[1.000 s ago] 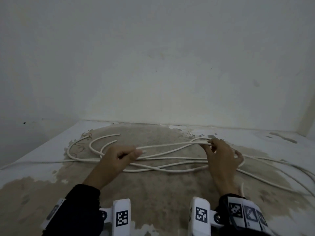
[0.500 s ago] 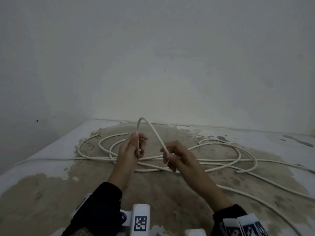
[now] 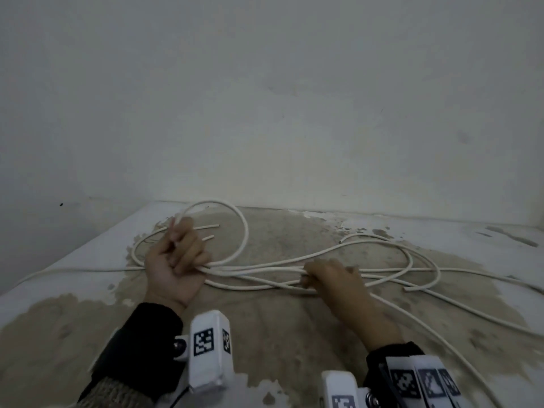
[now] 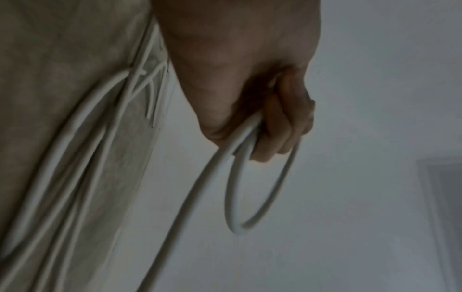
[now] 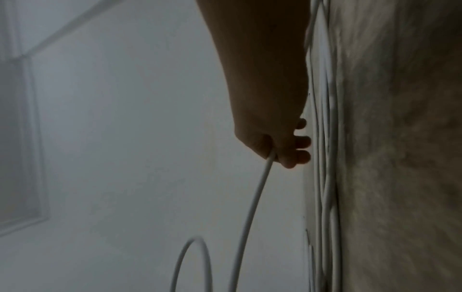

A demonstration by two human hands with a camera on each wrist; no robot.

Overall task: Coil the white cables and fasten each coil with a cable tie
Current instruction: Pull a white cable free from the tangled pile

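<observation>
- Left hand is fisted around one loop of white cable; the loop stands up off the surface and arcs over toward the back wall.
- In the left wrist view I can see the fingers curled tight round two passes of that loop, so it's a proper grip.
- Right hand is down low, palm-down on the strands, pinching a single cable run between thumb and fingers; the fingertips sit just beside the bundle on the floor.
- The rest of the white cables sprawl loose and crossing over the stained, patchy surface, with a few cut ends showing.
- Dark sleeves and the tagged wrist camera mounts sit at the bottom of my head view.
</observation>
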